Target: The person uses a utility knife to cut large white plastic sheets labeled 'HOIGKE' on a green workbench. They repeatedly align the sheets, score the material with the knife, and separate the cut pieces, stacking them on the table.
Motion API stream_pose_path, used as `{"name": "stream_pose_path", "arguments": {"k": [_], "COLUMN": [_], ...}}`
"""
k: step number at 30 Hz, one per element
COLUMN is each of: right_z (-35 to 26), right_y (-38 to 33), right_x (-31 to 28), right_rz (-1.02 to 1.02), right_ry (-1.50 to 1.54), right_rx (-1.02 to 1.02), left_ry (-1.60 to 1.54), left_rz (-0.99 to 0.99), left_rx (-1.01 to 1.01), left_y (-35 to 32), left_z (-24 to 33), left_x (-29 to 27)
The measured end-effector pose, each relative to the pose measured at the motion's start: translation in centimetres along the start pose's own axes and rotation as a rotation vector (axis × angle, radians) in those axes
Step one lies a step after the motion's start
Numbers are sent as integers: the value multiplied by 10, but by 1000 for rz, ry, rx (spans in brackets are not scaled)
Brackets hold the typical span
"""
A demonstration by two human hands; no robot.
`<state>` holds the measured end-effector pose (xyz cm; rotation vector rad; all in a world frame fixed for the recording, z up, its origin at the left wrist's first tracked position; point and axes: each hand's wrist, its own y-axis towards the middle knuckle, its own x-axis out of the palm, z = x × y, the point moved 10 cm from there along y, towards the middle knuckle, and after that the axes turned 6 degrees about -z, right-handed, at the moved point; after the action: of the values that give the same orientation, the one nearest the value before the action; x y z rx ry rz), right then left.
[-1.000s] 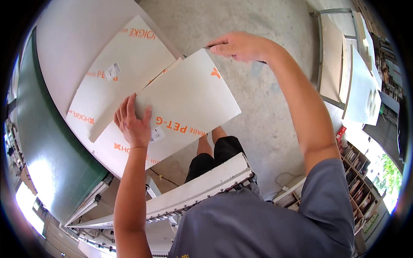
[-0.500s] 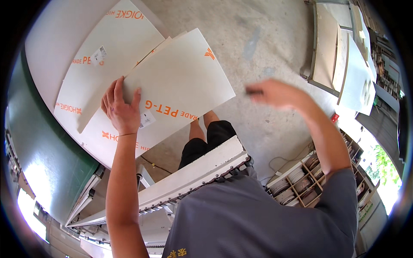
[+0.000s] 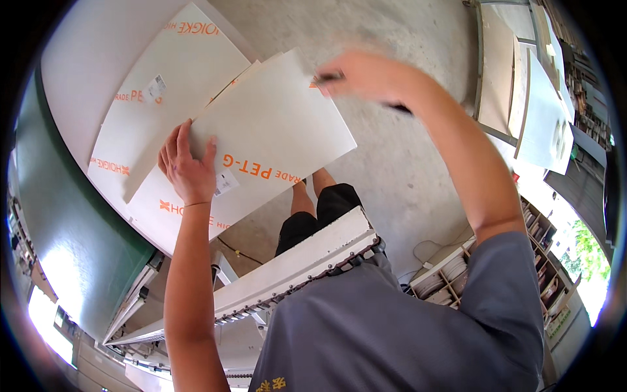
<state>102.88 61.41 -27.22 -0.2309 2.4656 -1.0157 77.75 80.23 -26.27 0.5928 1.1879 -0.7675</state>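
My left hand (image 3: 187, 166) lies open, fingers and thumb apart, on a white panel (image 3: 281, 117) with orange print, near its left edge. This panel overlaps a second white printed panel (image 3: 173, 62), set at a different angle beneath it. A small white label (image 3: 225, 181) shows beside my left wrist. My right hand (image 3: 366, 75) is closed around a slim dark tool (image 3: 328, 78), above the upper panel's far right corner. Motion smears the hand and tool, so the tool's exact kind cannot be made out. A dark part also shows under the wrist.
A white beam (image 3: 294, 261) with a chain along it crosses in front of my body. To the left is a green curved machine surface (image 3: 72, 222). Boards (image 3: 542, 111) lean on a rack at the far right. Below them stands a divided shelf (image 3: 450, 274) holding rolls.
My right hand has swung left and away from me with the dark tool, from beyond the panel's right corner to its far corner. My left hand stays on the panel.
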Motion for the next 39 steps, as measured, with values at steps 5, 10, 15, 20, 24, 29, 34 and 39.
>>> {"name": "stream_pose_path", "arguments": {"k": [5, 10, 15, 20, 24, 29, 34, 39], "right_z": [55, 67, 23, 19, 28, 20, 25, 75], "right_y": [-119, -63, 15, 32, 37, 38, 23, -79], "right_x": [153, 49, -13, -20, -22, -31, -17, 120], "right_rz": [-463, -114, -9, -70, -85, -65, -65, -316], "right_ry": [-113, 529, 670, 620, 598, 577, 396, 288], "right_rx": [270, 290, 14, 29, 47, 22, -22, 72], "left_ry": [11, 7, -14, -19, -8, -12, 12, 14], "left_rz": [26, -2, -4, -10, -17, -45, -10, 2], "left_rx": [2, -14, -10, -15, -10, -34, -13, -15], "left_y": [-1, -4, 0, -1, -1, 0, -2, -1], "left_z": [-2, -6, -1, -1, -1, -1, -4, -1], "left_x": [-5, -5, -3, -5, -3, -2, -1, -3]}}
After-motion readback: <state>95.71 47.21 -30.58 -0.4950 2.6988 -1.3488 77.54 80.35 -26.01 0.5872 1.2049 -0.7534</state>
